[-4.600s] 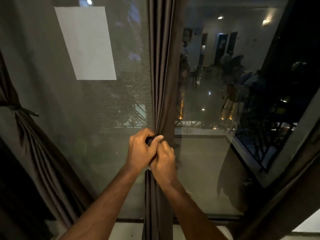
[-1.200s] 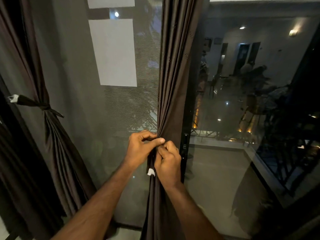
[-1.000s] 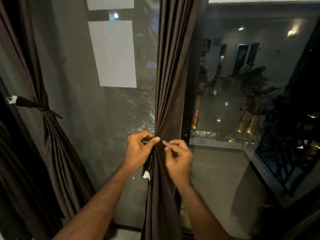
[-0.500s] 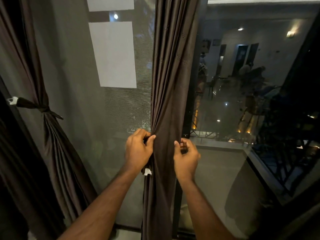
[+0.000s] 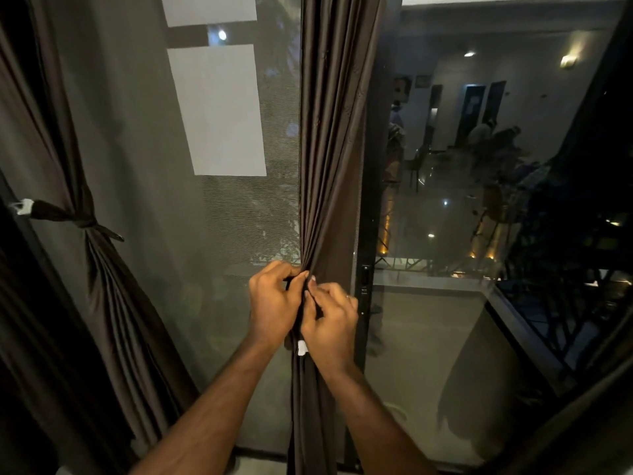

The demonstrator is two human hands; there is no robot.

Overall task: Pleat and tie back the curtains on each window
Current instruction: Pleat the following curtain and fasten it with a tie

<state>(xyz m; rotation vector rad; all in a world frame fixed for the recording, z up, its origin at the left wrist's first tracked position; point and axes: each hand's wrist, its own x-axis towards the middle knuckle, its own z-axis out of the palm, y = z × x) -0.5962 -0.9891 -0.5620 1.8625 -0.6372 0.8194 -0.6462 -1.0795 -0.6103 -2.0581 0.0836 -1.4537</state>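
Centre curtain: long dark brown pleated fabric curtain [image 5: 330, 149], hanging at the window's middle upright, gathered into a narrow bunch at hand height.
Tie: thin dark strip [image 5: 303, 313] crossing the bunch between both hands, small white tag [image 5: 302, 347] at its lower end, just under the right palm.
Left hand [image 5: 274, 303]: on the bunch's left edge, thumb and forefinger pinching the strip against the folds.
Right hand [image 5: 330, 318]: just beside the left, fingertips touching it, fingers curled and pinching the strip at the bunch's front.
Left curtain: second dark brown pleated curtain [image 5: 113, 320] at the window's left edge, already cinched by a knotted dark band [image 5: 73, 217] with a white end [image 5: 24, 206].
Window: grey mesh-screened pane [image 5: 144, 166] on the left, dark reflective glass pane [image 5: 479, 200] on the right, black frame upright [image 5: 375, 200] just right of the centre curtain.
Pale rectangles [image 5: 222, 111]: high on the screened pane.
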